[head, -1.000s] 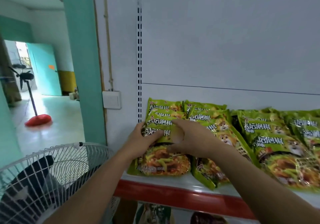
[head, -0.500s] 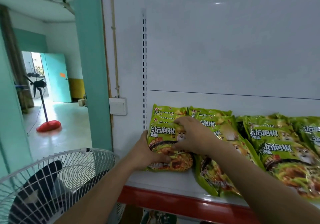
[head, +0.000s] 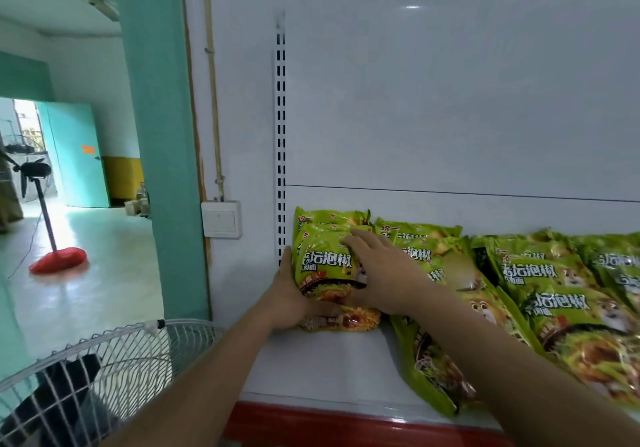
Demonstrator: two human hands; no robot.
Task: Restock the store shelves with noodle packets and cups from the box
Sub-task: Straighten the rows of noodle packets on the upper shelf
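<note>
A stack of green noodle packets point(head: 325, 263) leans against the back panel at the left end of the white shelf point(head: 332, 370). My left hand point(head: 289, 303) cups the stack's left side and lower edge. My right hand point(head: 377, 273) lies flat on the front of the top packet, fingers spread toward its upper part. More green packets lie in overlapping rows to the right: a middle row point(head: 446, 294) and a right-hand row point(head: 561, 304). The box is out of view.
A white fan cage point(head: 104, 374) stands close at lower left, just below my left arm. The shelf has a red front edge point(head: 346, 426) and a slotted upright point(head: 280, 155). A teal pillar point(head: 156, 135) and a wall switch point(head: 221, 218) sit left of the shelf.
The left stack has been pushed back and stood more upright against the back panel. Both hands moved deeper onto the shelf with it, and the view came closer.
</note>
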